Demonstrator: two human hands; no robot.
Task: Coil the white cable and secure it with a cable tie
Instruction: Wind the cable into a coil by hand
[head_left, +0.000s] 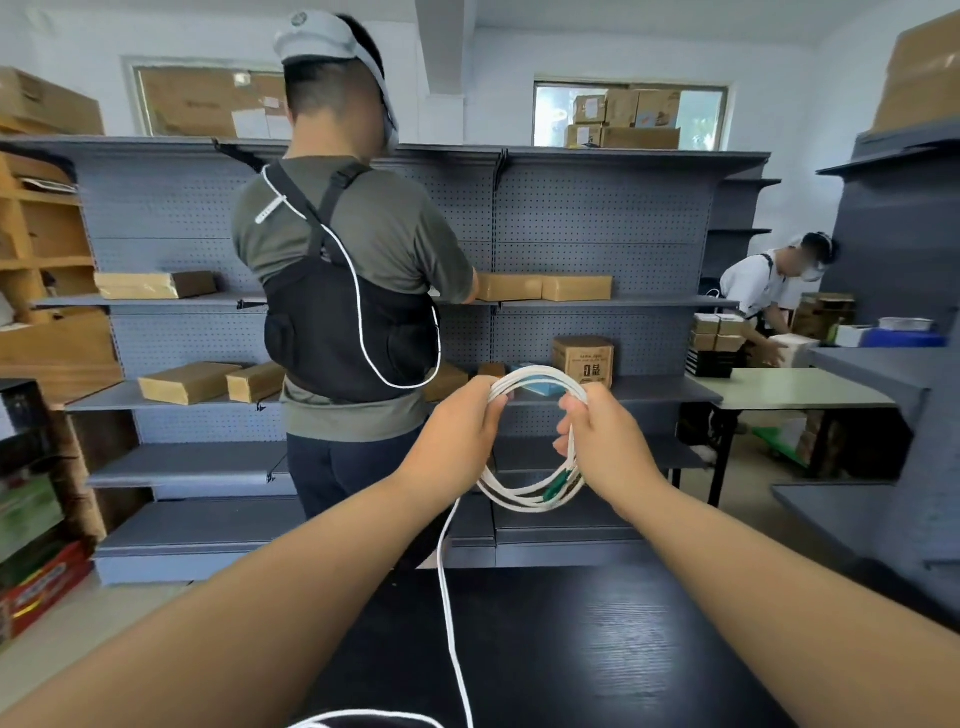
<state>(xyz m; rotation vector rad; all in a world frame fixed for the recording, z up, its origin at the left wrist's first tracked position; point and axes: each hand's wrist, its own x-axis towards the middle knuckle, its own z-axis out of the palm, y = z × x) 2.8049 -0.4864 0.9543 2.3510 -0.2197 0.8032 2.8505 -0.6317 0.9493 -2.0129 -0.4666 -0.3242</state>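
Observation:
The white cable (524, 496) is wound into several loops, held up in the air between both hands above a black table (597, 649). My left hand (462, 421) grips the coil's left side. My right hand (597, 436) grips its right side. A green connector (558, 486) shows at the bottom right of the coil. One loose strand (447, 597) hangs from the coil down to the table's near edge and curls there. No cable tie is visible.
A person in a green shirt (353, 270) stands close ahead, back turned, at grey pegboard shelving (571, 249) holding cardboard boxes. Another person (763, 296) bends over a white table (800, 387) at the right. Boxes are stacked at the far left.

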